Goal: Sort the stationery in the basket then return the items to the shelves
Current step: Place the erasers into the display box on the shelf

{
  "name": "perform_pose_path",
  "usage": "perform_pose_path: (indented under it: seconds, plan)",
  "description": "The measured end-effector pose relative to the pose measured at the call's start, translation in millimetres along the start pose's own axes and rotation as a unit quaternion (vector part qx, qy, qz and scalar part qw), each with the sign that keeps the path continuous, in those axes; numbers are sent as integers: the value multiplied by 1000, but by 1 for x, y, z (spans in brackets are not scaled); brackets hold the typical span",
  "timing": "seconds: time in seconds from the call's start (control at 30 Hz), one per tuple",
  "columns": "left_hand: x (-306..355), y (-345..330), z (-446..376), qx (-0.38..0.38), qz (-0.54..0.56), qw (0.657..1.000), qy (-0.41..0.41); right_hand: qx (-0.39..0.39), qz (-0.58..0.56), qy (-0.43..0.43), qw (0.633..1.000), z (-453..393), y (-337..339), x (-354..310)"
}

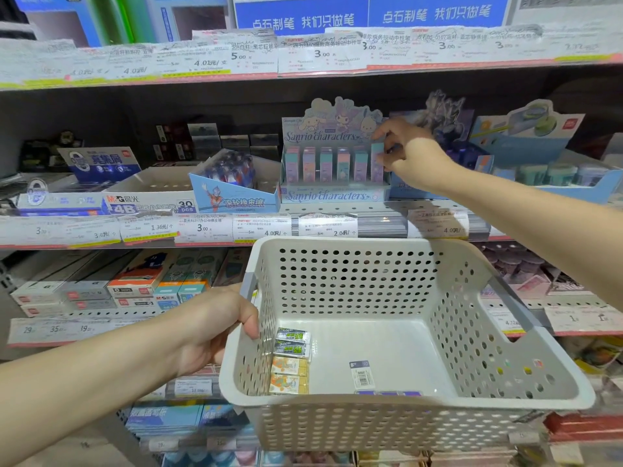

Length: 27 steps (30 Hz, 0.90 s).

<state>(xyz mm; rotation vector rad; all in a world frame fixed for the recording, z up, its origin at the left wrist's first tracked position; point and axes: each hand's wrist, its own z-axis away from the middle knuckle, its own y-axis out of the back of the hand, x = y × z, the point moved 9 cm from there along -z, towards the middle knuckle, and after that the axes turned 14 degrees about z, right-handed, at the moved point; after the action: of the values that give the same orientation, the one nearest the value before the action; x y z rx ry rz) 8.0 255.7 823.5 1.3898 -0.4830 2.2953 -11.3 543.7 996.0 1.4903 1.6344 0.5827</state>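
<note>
This is a stationery shop: long shelves [303, 227] carry printed price labels [202, 227] along their edges, and cardboard display boxes [333, 193] of erasers stand in rows.

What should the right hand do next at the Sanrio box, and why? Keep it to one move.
Probably push the eraser down into the end slot of the Sanrio box and let go. The right hand pinches it at the right end of the row, and it stands higher than the others. The left hand holds the basket, where more erasers wait.
</note>
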Motion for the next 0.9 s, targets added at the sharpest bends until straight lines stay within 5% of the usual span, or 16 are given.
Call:
perform_pose_path:
  seconds: [0.9]
  plan:
    - [-7,1,0,2,-8,1000,-7,63,144,37,987,29,1,-6]
